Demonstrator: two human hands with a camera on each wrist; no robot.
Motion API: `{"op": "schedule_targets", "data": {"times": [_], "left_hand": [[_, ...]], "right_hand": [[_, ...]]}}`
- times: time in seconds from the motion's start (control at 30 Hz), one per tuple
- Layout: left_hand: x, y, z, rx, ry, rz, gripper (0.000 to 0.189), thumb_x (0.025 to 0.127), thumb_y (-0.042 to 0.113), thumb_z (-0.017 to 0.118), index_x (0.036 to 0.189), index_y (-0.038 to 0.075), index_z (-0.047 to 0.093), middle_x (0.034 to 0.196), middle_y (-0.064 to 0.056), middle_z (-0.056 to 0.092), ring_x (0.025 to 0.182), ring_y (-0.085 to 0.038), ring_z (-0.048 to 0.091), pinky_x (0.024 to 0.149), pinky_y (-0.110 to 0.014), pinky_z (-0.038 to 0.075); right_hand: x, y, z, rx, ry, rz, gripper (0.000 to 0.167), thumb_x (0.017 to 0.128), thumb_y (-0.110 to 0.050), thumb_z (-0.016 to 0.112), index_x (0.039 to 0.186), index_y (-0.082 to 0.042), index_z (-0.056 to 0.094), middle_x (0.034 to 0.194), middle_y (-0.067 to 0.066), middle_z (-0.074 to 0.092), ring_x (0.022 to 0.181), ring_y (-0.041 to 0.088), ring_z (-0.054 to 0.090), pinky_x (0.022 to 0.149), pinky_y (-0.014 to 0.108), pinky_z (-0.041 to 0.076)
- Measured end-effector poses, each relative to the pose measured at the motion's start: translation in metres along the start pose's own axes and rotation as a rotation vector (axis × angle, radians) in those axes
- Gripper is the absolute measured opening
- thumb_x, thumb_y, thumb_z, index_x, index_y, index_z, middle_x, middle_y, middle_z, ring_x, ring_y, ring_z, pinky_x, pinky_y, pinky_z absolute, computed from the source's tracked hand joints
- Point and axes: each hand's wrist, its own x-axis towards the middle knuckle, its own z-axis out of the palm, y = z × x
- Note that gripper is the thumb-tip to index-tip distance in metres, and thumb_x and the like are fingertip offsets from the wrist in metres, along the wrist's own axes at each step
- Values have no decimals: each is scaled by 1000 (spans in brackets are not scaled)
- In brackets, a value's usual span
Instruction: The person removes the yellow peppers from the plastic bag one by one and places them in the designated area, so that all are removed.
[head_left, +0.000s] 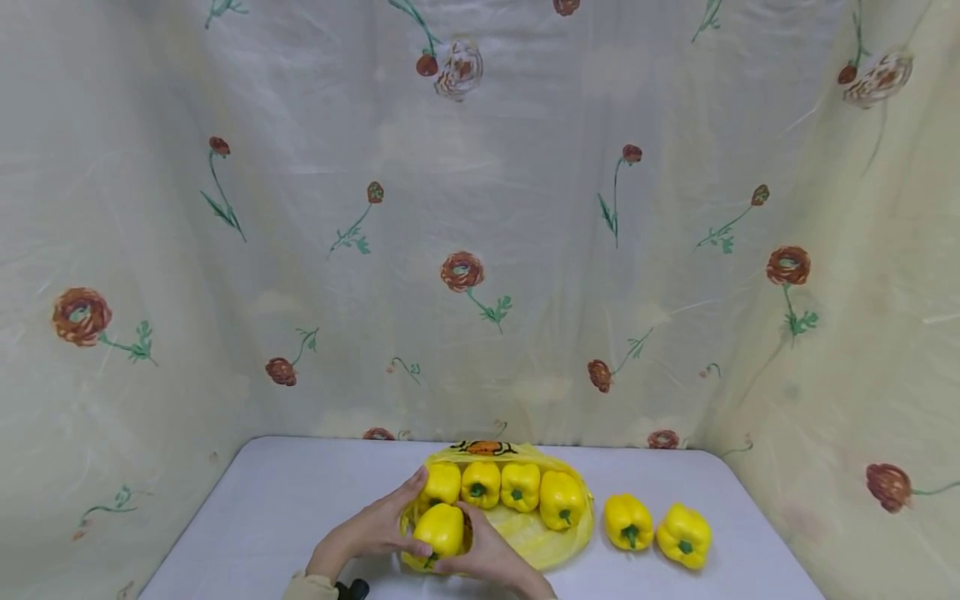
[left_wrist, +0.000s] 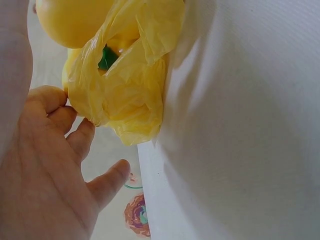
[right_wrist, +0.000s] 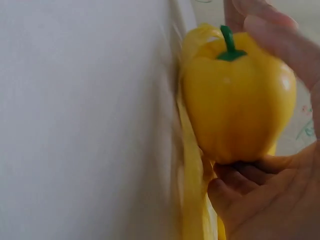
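Note:
A yellow bell pepper [head_left: 438, 529] with a green stem sits between both hands over the near left part of a thin yellow plastic bag [head_left: 528, 537]. My right hand [head_left: 491, 550] grips this pepper, thumb at its stem end and fingers curled round its far end. On the other side, my left hand [head_left: 386, 527] is spread wide, its thumb tip at the pepper. In the left wrist view its fingertips [left_wrist: 57, 107] touch the bag's crumpled side, where a stem [left_wrist: 107, 57] shows through an opening. Behind the hands several more yellow bell peppers [head_left: 480, 485] stand in a row in the bag.
Two loose yellow bell peppers, one [head_left: 628, 522] nearer the bag and another [head_left: 684, 536] farther right, lie on the white table [head_left: 285, 492]. A flower-patterned curtain [head_left: 525, 333] encloses the table's back and sides. A black band [head_left: 352, 590] shows at the left wrist.

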Motion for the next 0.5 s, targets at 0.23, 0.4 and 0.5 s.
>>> {"op": "schedule_targets", "data": {"times": [0.23, 0.4, 0.5], "left_hand": [[0, 0, 0, -2, 3, 5, 115, 72, 69, 68, 157, 24, 4, 164, -2, 5, 147, -37, 20, 111, -65, 26], [0, 0, 0, -5, 0, -3, 116, 72, 68, 69, 157, 23, 3, 164, -2, 4, 147, -38, 20, 111, -66, 26], [0, 1, 0, -9, 1, -8, 116, 72, 68, 69, 157, 23, 3, 164, -2, 4, 147, -37, 20, 111, -65, 25]], "right_hand": [[3, 2, 7, 16, 27, 3, 103, 71, -40, 85, 147, 0, 28, 148, 26, 36, 130, 36, 43, 107, 62, 34], [4, 5, 9, 31, 39, 2, 102, 71, -40, 85, 146, -1, 30, 148, 25, 37, 130, 37, 43, 107, 63, 33], [3, 5, 8, 26, 47, -8, 101, 70, -40, 85, 146, -1, 30, 148, 26, 37, 131, 38, 42, 107, 63, 33]]}}
